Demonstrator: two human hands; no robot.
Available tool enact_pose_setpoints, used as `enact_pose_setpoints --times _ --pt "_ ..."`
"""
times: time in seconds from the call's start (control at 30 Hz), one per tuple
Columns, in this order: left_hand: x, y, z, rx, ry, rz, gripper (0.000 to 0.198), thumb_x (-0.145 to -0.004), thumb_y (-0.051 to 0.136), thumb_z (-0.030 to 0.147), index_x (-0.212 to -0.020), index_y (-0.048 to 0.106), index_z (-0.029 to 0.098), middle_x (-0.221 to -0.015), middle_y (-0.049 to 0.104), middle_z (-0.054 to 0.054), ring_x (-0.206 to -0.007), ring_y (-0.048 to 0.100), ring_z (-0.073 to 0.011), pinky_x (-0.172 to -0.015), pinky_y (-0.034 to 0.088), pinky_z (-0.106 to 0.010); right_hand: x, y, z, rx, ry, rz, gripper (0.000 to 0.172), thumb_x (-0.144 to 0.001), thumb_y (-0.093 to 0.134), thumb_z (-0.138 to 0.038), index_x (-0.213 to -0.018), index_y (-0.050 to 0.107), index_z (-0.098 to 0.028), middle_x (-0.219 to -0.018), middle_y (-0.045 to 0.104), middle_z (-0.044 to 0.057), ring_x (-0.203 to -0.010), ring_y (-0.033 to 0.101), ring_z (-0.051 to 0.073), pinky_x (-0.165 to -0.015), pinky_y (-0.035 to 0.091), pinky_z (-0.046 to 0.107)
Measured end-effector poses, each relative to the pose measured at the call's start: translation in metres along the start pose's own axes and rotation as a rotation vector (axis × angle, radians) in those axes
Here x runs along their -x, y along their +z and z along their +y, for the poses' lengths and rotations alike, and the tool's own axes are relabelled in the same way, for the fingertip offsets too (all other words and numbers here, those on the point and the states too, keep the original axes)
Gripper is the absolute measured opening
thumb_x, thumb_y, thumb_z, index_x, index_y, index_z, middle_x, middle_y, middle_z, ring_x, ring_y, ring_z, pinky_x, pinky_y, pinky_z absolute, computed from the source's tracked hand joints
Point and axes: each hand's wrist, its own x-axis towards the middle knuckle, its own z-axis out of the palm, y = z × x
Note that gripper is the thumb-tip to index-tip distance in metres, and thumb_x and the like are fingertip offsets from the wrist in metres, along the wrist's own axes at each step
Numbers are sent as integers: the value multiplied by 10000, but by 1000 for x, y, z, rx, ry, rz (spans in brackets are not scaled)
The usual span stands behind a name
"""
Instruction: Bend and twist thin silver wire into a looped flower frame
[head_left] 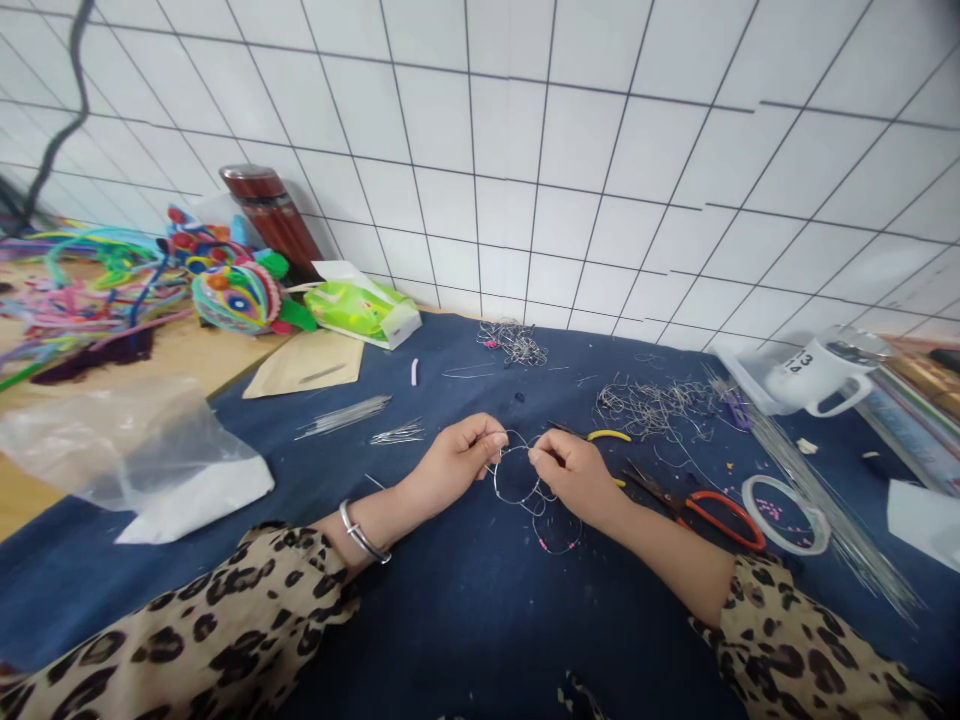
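Observation:
My left hand (459, 462) and my right hand (571, 476) meet over a dark blue cloth (465, 610), both pinched on a thin silver wire bent into loops (517, 478). A lower loop of the same wire carries a few pink beads (556, 545) and lies on the cloth under my right hand. A silver bangle sits on my left wrist. Both sleeves are leopard print.
Red-handled scissors (720, 515), yellow-handled pliers (609, 436) and a clear round dish of pink beads (786, 512) lie to the right. Wire scraps (652, 400), straight wire bundles (345, 416), a white mug (821, 375), a plastic bag (127, 450), a tissue pack (360, 310) and colourful pipe-cleaner crafts (236, 295) surround the work.

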Motion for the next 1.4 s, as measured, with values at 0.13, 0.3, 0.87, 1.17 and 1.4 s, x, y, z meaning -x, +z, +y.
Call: enact_pose_setpoints --times 0.13,0.3,0.87,1.17,1.4 --pt "-2 -3 -1 -7 -12 -75 202 -840 470 349 -778 508 161 -608 505 43 -440 392 -49 -457 311 -180 0 -1 0 30 -20 87 169 -801 446 -257 -655 487 -181 -577 444 -49 -563 421 86 -564 325 208" --pt "-2 -4 -2 8 -30 -123 184 -839 475 341 -832 516 161 -623 531 38 -434 404 -44 -471 322 -184 0 0 3 58 -9 156 173 -809 436 -259 -669 497 -179 -591 456 -40 -575 429 96 -581 325 219" --pt "-2 -13 7 -407 193 -180 271 -759 576 255 -1022 560 189 -893 635 -38 -713 560 -123 -610 443 -222 -7 -7 12 -127 86 80 177 -791 433 -301 -670 497 -188 -505 442 -53 -502 420 96 -519 339 214" --pt "-1 -14 6 -679 312 -196 324 -788 557 369 -1061 554 194 -879 639 -56 -726 584 -151 -698 458 -263 -3 -2 11 -102 31 163 185 -798 434 -292 -651 479 -188 -557 434 -50 -550 421 97 -555 331 213" --pt "-1 -13 5 -775 392 -200 242 -813 521 370 -963 561 185 -819 623 -46 -688 567 -143 -646 439 -251 -2 0 13 -97 20 172 183 -802 432 -280 -649 474 -188 -575 440 -44 -570 427 101 -568 328 216"
